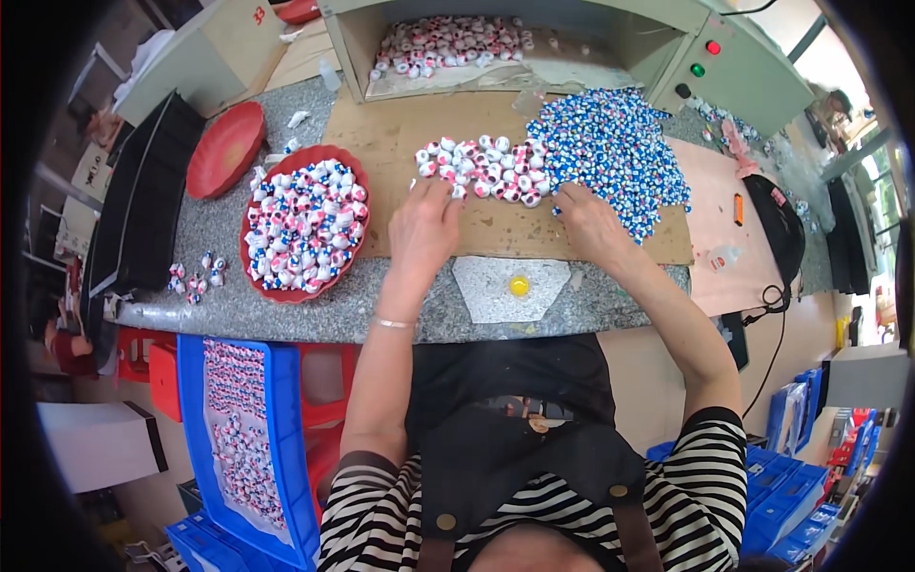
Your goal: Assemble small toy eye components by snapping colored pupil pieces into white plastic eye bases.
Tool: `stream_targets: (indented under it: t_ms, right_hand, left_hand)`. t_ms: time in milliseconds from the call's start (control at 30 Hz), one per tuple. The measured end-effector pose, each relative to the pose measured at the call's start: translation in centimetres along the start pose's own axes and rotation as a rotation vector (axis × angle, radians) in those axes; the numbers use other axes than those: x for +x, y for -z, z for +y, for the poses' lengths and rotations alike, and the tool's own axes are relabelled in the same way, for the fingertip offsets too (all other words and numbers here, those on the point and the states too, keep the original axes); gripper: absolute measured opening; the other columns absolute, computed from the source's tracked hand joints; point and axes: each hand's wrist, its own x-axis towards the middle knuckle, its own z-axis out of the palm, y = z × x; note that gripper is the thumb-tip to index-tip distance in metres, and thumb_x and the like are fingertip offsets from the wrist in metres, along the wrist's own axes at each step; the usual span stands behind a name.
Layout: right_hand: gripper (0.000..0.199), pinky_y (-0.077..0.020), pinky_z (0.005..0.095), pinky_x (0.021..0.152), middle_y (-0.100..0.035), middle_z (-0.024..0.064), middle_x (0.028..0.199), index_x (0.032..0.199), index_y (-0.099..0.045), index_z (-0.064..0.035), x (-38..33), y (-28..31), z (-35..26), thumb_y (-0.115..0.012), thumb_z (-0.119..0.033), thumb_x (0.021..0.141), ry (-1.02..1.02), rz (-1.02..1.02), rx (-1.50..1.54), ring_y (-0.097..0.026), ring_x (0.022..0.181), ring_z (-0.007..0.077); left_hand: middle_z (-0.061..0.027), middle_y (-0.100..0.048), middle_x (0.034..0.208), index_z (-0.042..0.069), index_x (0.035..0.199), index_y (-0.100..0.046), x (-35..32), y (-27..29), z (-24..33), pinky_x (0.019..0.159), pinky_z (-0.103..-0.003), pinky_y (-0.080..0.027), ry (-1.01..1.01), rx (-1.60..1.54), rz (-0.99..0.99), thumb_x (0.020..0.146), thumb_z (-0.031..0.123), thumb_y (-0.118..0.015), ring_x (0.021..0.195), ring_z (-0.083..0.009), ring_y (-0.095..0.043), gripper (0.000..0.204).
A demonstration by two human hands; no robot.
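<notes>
My left hand (425,227) is closed in a pinch at the left end of a group of small white hollow pieces with pink and dark markings (505,170). A bit of white shows by its fingertips, but what it holds cannot be made out. Bent and pressed together, the fingers of my right hand (593,225) are at the near left edge of a broad pile of tiny blue-and-white pieces (610,143). Whatever lies between them is hidden. Both hands rest over a brown cardboard sheet (381,122), a short way apart.
Left of my hands stands a red scalloped bowl (358,172) heaped with white, pink and blue pieces; an emptier red bowl (250,129) lies beyond. A light box (348,57) holds more white pieces. Near me is a silvery sheet (486,296) with a yellow disc (518,285).
</notes>
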Motion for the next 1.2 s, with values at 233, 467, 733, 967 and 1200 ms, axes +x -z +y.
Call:
stream_targets:
  t_ms: [233,467,733,967,1200]
  right_hand:
    - [0.015,-0.0484,0.0423,0.062,-0.057,0.0153,0.075,0.080,-0.054,-0.0004,0.0,0.8,-0.3,-0.067,-0.005,0.074,-0.091,0.000,0.157,-0.061,0.072,0.0347]
    - [0.015,-0.0481,0.0426,0.061,-0.059,0.0143,0.073,0.085,-0.057,-0.0025,0.3,1.4,0.1,-0.067,-0.007,0.075,-0.048,-0.105,0.191,-0.062,0.070,0.0337]
    - [0.010,-0.0507,0.0439,0.063,-0.062,0.0172,0.083,0.093,-0.063,-0.0040,-2.1,3.3,-3.7,-0.061,-0.010,0.085,-0.089,-0.229,0.007,-0.063,0.072,0.0349]
    - [0.017,-0.0524,0.0421,0.072,-0.066,0.0181,0.090,0.097,-0.066,-0.0023,-3.1,3.5,-2.4,-0.064,-0.004,0.081,-0.136,-0.279,0.152,-0.065,0.082,0.0370]
    - [0.016,-0.0522,0.0418,0.067,-0.063,0.0150,0.091,0.098,-0.064,-0.0034,-3.8,2.6,-1.9,-0.063,-0.007,0.083,-0.099,-0.155,0.188,-0.064,0.081,0.0348]
  left_hand:
    - [-0.0207,-0.057,0.097,0.005,0.100,-0.055,0.6,-4.4,-1.6,0.066,-0.051,-0.049,-0.074,0.172,-0.044,0.081,0.005,-0.060,0.084,-0.0411,-0.062,0.020]
    - [-0.0052,-0.062,0.113,0.002,0.121,-0.057,-3.3,-0.2,-0.1,0.079,-0.026,-0.052,0.490,-1.122,-0.345,0.086,0.003,-0.066,0.098,-0.0116,-0.061,0.036]
    - [-0.0117,-0.062,0.119,0.004,0.131,-0.053,-9.8,0.4,0.7,0.089,-0.028,-0.049,0.582,-1.706,-0.387,0.093,0.005,-0.058,0.098,-0.0149,-0.062,0.039]
    - [-0.0128,-0.061,0.118,0.001,0.130,-0.052,-10.2,0.4,1.2,0.089,-0.028,-0.049,0.521,-1.590,-0.327,0.089,0.000,-0.060,0.098,-0.0151,-0.062,0.042]
    - [-0.0109,-0.063,0.114,0.001,0.130,-0.053,-11.1,1.0,0.7,0.086,-0.028,-0.050,0.553,-1.488,-0.333,0.090,0.000,-0.058,0.095,-0.0145,-0.062,0.040]
